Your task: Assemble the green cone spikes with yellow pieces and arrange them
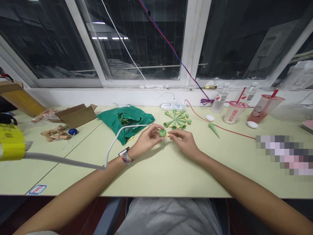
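Note:
My left hand (149,137) is closed around a green plastic watering spike (162,133), its open cup end up and its point down over the table. At the spike's right side my right hand (183,141) pinches a small yellow valve (167,135), which touches the cup; how far it sits in is too small to tell. Just beyond my hands, several green spikes with yellow valves lie in a ring (174,123), points inward. A single green spike (214,130) lies apart to the right. Left of my hands, a torn green plastic bag (133,114) holds more green pieces, with a yellow valve (131,138) beside it.
A grey cable (66,160) crosses in front of my left forearm. Cups with straws (235,112) and bottles (220,99) stand at the back right. A power strip (168,106) lies by the wall. An opened cardboard box (77,116) and wooden toys (57,133) are on the left.

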{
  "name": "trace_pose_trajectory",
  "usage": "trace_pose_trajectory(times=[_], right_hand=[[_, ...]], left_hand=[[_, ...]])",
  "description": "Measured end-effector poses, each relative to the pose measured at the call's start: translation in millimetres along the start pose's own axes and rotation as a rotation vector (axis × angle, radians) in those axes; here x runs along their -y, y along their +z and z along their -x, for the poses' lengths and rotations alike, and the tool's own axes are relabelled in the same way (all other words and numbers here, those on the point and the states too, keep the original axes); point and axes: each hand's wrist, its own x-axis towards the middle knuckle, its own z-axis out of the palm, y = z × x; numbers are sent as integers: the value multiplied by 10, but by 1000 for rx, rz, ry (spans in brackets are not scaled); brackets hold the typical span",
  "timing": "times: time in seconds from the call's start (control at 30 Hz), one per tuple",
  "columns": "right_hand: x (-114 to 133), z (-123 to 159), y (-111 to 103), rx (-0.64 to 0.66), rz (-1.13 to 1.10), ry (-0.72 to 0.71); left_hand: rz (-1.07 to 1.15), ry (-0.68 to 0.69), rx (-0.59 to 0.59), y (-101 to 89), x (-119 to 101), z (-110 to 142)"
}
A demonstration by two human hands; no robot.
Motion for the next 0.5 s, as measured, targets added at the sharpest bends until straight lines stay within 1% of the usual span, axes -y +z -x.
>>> trace_pose_trajectory(times=[0.13, 0.27, 0.37, 0.5], right_hand=[[44, -5, 13, 12, -145, 141], [81, -38, 3, 63, -357, 283], [84, -59, -2, 85, -439, 294], [52, -67, 9, 85, -431, 298]], left_hand=[[-60, 54, -9, -3, -51, 19], [-33, 42, -2, 7, -62, 15], [21, 16, 4, 5, -21, 2], [39, 4, 15, -10, 20, 4]])
